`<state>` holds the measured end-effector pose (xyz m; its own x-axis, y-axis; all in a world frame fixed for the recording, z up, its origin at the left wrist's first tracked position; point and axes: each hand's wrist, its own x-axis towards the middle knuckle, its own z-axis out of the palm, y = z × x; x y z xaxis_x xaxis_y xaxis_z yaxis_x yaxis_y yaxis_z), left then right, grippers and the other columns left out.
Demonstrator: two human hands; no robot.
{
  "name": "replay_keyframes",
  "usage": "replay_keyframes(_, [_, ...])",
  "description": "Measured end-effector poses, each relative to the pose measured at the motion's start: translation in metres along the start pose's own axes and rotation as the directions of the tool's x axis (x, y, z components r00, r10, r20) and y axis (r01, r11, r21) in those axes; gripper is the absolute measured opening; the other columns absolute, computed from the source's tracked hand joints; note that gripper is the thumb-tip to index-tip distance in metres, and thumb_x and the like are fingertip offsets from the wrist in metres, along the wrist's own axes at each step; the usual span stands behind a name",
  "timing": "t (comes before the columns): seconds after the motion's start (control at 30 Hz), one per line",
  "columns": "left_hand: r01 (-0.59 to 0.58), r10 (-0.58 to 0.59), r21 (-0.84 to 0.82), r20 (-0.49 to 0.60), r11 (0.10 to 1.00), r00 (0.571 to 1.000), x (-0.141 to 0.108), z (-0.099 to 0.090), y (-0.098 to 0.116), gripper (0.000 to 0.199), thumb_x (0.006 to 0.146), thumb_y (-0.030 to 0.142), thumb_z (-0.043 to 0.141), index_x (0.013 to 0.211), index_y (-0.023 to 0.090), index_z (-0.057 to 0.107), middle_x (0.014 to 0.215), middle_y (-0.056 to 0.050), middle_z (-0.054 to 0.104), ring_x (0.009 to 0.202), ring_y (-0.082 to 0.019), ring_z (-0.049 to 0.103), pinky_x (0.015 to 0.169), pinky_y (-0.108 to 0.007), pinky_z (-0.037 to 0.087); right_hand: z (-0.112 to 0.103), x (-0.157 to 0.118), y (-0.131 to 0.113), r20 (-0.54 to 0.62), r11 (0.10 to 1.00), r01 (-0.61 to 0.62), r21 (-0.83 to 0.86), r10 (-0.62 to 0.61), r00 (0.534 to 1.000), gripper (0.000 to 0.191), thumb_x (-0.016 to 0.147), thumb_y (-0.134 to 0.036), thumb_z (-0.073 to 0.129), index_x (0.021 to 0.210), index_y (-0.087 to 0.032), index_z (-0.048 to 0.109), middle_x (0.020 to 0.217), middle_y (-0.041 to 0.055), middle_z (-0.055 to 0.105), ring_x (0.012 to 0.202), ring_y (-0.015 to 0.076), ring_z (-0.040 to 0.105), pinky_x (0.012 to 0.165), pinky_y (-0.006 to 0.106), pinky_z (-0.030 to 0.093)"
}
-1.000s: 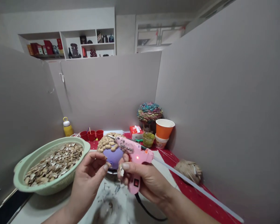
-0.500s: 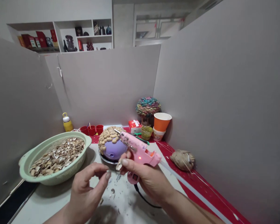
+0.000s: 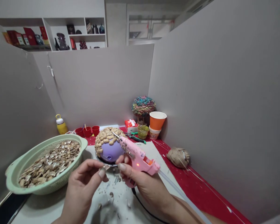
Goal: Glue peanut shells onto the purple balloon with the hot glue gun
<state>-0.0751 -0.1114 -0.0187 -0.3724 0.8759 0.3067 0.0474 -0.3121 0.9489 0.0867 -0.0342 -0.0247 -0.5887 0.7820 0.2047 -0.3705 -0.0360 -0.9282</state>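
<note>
My right hand (image 3: 142,180) is wrapped round a pink hot glue gun (image 3: 136,152), its small light lit orange and its metal nozzle aimed up and left. Between the thumb and fingers of my left hand (image 3: 86,183) is a piece of peanut shell (image 3: 106,167), only partly visible. Behind the nozzle sits a purple ball (image 3: 112,151) in a shallow metal dish. Peanut shells (image 3: 107,135) cover the ball's top and left side, while its lower front shows bare purple.
A green colander (image 3: 81,152) of peanut shells stands at left. Shell crumbs litter the pale board. Along the back are a yellow bottle (image 3: 61,125), red cups (image 3: 87,132), pliers (image 3: 137,138), orange paper cup (image 3: 157,121) and a colourful tree-shaped craft (image 3: 143,105). Twine (image 3: 178,157) lies right.
The shell piece has passed from my right fingertips to my left, which now pinch it. My right hand still grips the glue gun. The view has shifted slightly right.
</note>
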Motion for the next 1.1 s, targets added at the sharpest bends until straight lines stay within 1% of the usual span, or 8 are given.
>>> replay_keyframes(0.07, [0.052, -0.052, 0.001, -0.011, 0.999, 0.999, 0.004, -0.007, -0.001, 0.014, 0.078, 0.03, 0.075, 0.084, 0.02, 0.069, 0.067, 0.003, 0.065, 0.066, -0.011, 0.06, 0.065, -0.019, 0.051, -0.004, 0.001, 0.002, -0.04, 0.999, -0.041, -0.012, 0.04, 0.998, 0.03, 0.083, -0.043, 0.068, 0.098, -0.017, 0.063, 0.067, -0.0033, 0.051, 0.056, 0.0086, 0.039, 0.052, 0.021, 0.03])
replay_keyframes(0.13, [0.093, -0.093, -0.004, -0.017, 0.996, 0.996, 0.008, -0.01, -0.001, 0.015, 0.076, 0.029, 0.076, 0.086, 0.02, 0.069, 0.067, 0.003, 0.065, 0.065, -0.011, 0.06, 0.064, -0.019, 0.05, -0.009, 0.001, 0.001, -0.049, 0.988, -0.083, -0.131, 0.077, 0.996, 0.027, 0.082, -0.038, 0.067, 0.098, -0.017, 0.063, 0.07, -0.0017, 0.053, 0.057, 0.0097, 0.04, 0.052, 0.022, 0.031])
replay_keyframes(0.27, [0.1, -0.1, -0.009, -0.041, 0.995, 0.994, 0.013, -0.008, 0.003, 0.015, 0.074, 0.024, 0.075, 0.087, 0.02, 0.069, 0.069, 0.004, 0.064, 0.061, -0.011, 0.059, 0.061, -0.02, 0.05, -0.016, -0.004, -0.01, 0.038, 0.939, -0.077, -0.335, 0.095, 0.995, 0.011, 0.075, -0.027, 0.067, 0.08, -0.018, 0.062, 0.067, -0.0029, 0.05, 0.059, 0.0114, 0.041, 0.054, 0.024, 0.035])
replay_keyframes(0.4, [0.096, -0.096, 0.036, -0.015, 0.995, 0.995, 0.017, 0.001, 0.007, 0.007, 0.074, 0.018, 0.07, 0.08, 0.019, 0.069, 0.069, 0.003, 0.063, 0.058, -0.01, 0.057, 0.058, -0.02, 0.048, -0.017, -0.006, -0.019, -0.015, 0.923, -0.134, -0.36, 0.138, 0.99, 0.023, 0.08, -0.035, 0.07, 0.095, -0.018, 0.067, 0.085, 0.0023, 0.063, 0.075, 0.0154, 0.054, 0.069, 0.028, 0.044])
replay_keyframes(0.53, [0.133, -0.145, 0.143, 0.074, 0.981, 0.987, 0.022, 0.017, 0.008, 0.004, 0.07, 0.02, 0.069, 0.072, 0.016, 0.07, 0.061, 0.001, 0.062, 0.055, -0.011, 0.054, 0.054, -0.021, 0.045, -0.02, -0.003, -0.011, -0.039, 0.936, -0.108, -0.334, 0.101, 0.994, 0.03, 0.08, -0.045, 0.071, 0.09, -0.017, 0.067, 0.087, 0.0038, 0.065, 0.079, 0.0175, 0.058, 0.073, 0.03, 0.047])
replay_keyframes(0.8, [0.167, -0.196, 0.175, 0.163, 0.97, 0.967, 0.032, 0.036, -0.001, 0.007, 0.066, 0.022, 0.072, 0.068, 0.015, 0.07, 0.056, 0.0, 0.062, 0.053, -0.01, 0.05, 0.05, -0.018, 0.041, -0.029, 0.005, 0.0, -0.032, 0.975, -0.017, -0.222, 0.01, 0.999, 0.022, 0.081, -0.034, 0.072, 0.089, -0.017, 0.06, 0.084, 0.0015, 0.061, 0.08, 0.017, 0.058, 0.075, 0.031, 0.047])
replay_keyframes(0.9, [0.209, -0.232, 0.134, 0.189, 0.969, 0.954, 0.031, 0.034, -0.009, 0.011, 0.065, 0.023, 0.077, 0.072, 0.015, 0.071, 0.055, 0.0, 0.06, 0.052, -0.01, 0.051, 0.05, -0.017, 0.042, -0.028, 0.008, -0.002, -0.069, 0.985, -0.051, -0.165, 0.04, 0.997, 0.029, 0.077, -0.04, 0.075, 0.079, -0.017, 0.059, 0.074, -0.0006, 0.058, 0.07, 0.014, 0.055, 0.069, 0.029, 0.045])
replay_keyframes(1.1, [0.32, -0.289, -0.061, 0.291, 0.946, 0.912, 0.03, 0.024, -0.027, 0.019, 0.068, 0.026, 0.083, 0.08, 0.017, 0.071, 0.069, -0.003, 0.071, 0.062, -0.013, 0.063, 0.062, -0.021, 0.051, -0.03, 0.01, 0.008, -0.001, 0.982, -0.191, -0.004, 0.191, 0.982, 0.043, 0.073, -0.055, 0.076, 0.073, -0.015, 0.06, 0.062, -0.0029, 0.054, 0.055, 0.0075, 0.044, 0.053, 0.021, 0.036])
